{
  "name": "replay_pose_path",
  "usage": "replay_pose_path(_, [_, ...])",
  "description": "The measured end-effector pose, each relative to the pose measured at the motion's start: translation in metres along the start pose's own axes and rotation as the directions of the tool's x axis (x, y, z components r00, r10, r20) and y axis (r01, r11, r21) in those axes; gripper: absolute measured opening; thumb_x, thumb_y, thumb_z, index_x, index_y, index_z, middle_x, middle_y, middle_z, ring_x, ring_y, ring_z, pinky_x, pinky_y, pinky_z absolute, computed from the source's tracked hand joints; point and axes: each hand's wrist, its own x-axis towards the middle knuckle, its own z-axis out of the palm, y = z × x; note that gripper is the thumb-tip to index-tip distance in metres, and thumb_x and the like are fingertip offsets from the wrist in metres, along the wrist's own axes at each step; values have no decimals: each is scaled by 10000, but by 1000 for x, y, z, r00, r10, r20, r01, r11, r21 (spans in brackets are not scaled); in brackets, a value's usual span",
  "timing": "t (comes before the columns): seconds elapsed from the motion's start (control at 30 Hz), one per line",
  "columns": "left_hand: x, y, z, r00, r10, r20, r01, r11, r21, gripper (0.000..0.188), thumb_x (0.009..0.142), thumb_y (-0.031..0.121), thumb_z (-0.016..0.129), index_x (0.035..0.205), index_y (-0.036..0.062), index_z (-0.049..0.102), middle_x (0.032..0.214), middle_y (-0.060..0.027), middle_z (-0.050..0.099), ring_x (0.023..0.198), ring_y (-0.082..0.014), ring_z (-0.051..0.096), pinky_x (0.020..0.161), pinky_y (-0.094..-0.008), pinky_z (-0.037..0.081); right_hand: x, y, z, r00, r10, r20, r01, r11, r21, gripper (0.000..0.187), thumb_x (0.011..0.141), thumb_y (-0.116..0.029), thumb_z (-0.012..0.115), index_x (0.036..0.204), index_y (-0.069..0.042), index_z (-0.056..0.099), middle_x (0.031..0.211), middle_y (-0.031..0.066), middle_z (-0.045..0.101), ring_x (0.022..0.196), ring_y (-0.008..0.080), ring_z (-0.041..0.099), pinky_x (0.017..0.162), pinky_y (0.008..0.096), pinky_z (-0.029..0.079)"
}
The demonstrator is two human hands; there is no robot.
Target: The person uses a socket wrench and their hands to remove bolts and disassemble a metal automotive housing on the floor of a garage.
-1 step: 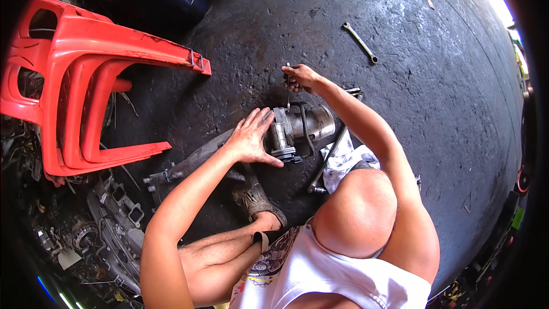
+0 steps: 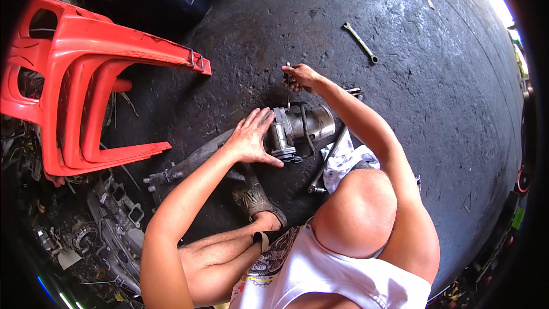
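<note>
nothing has moved: left hand [image 2: 251, 137] flat on metal part [image 2: 300, 129], right grip [image 2: 297, 77] pinching thin tool [image 2: 287, 88].

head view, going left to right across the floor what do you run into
red plastic chair → left hand pressed flat on the metal engine part → right hand gripping a thin tool above the part → white rag → wrench lying alone on the dark floor
</note>
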Motion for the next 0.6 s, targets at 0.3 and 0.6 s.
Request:
replay_pose_path(0.3, [0,0,0,1000,-6,7,6,1000,-1,1321,445,746,728,1440,34,229,1508,-162,171,1400,-339,141,1103,-521,203,1,-7,9,1000,-28,11,29,999,-18,391,905,-430,569,856,-43,570,689,74,632,498,113,535,421,240,416])
replay_pose_path(0.6, [0,0,-1,999,-22,32,22,1000,-1,1317,448,743,727,1442,39,228,1513,-150,168,1403,-333,133,1105,-518,200,-33,-10,26,954,-276,-117,244,941,-235,365,918,-363,559,900,1,578,704,89,656,543,145,581,491,311,470])
